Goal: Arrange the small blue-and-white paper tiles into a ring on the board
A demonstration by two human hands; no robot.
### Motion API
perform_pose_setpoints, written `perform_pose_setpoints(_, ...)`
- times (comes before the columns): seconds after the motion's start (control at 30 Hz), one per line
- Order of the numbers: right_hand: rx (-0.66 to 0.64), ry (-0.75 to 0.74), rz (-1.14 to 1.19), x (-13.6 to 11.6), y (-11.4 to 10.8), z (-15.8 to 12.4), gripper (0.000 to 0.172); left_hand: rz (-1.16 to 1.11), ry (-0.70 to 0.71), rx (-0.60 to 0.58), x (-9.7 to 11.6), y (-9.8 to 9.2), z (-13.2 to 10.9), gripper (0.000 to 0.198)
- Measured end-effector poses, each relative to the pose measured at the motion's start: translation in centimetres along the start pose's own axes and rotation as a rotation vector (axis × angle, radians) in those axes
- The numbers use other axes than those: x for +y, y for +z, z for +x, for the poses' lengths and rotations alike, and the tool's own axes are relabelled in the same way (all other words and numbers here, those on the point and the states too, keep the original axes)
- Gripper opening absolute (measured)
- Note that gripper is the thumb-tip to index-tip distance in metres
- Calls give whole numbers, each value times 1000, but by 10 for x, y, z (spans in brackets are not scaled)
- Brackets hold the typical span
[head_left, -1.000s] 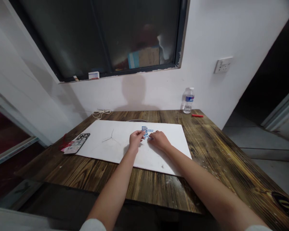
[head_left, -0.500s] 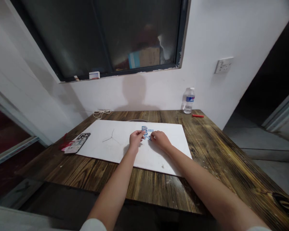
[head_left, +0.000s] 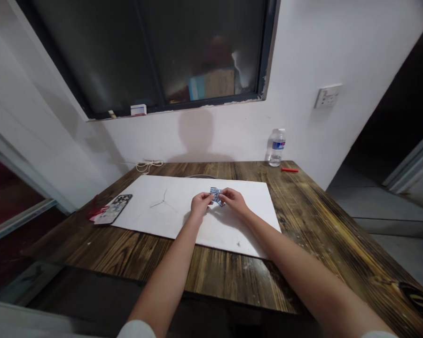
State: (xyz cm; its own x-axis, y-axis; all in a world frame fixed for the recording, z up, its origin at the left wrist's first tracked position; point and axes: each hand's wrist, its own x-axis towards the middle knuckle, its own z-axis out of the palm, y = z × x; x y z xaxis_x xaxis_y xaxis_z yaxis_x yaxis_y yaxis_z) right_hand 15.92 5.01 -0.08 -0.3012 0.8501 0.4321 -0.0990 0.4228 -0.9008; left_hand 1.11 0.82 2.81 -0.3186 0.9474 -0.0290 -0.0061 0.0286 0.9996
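Those blue-and-white paper bits [head_left: 215, 196] have bunched up since the earlier frame, and now sit as one small cluster above the white board [head_left: 155, 220] on the wooden table [head_left: 232, 281]. Two-handed pinch at this point: the fingers of the left hand [head_left: 200, 204] and right hand [head_left: 234, 200] come together, clamped on it from either side.

Small blue-and-white paper cards [head_left: 216, 196], bunched in a loose, crooked stack, sit pinched between your left hand [head_left: 200, 204] and right hand [head_left: 234, 200], over the white board [head_left: 144, 220]; print too small to read.
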Motion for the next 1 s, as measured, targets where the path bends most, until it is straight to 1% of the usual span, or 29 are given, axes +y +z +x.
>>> perform_pose_setpoints(0.1,59,-6,7,1,-1,1,31,15,-2,-66,-1,1,-2,33)
perform_pose_setpoints(0.2,118,-22,-25,3,-3,2,32,16,-11,-89,0,3,-4,35)
perform_pose_setpoints(0.4,159,-32,-78,1,-5,2,35,23,-12,-127,2,4,-7,38)
perform_pose_setpoints(0.53,159,-37,-60,3,-4,3,33,40,-3,-131,3,5,-7,38)
perform_pose_setpoints(0.63,167,-39,-40,7,-6,4,26,12,10,-91,5,5,-6,38)
perform_pose_setpoints(0.7,162,-34,-164,9,-8,3,20,-14,19,-44,6,4,-5,37)
perform_pose_setpoints(0.83,36,-49,-688,5,-12,0,13,-51,46,50,9,0,-3,37)
perform_pose_setpoints(0.9,-18,-56,-883,1,-12,-3,15,-73,61,81,10,-2,-2,38)
perform_pose_setpoints(1.0,-45,-41,-1049,-7,-8,-6,25,-121,86,119,15,-5,-2,38)
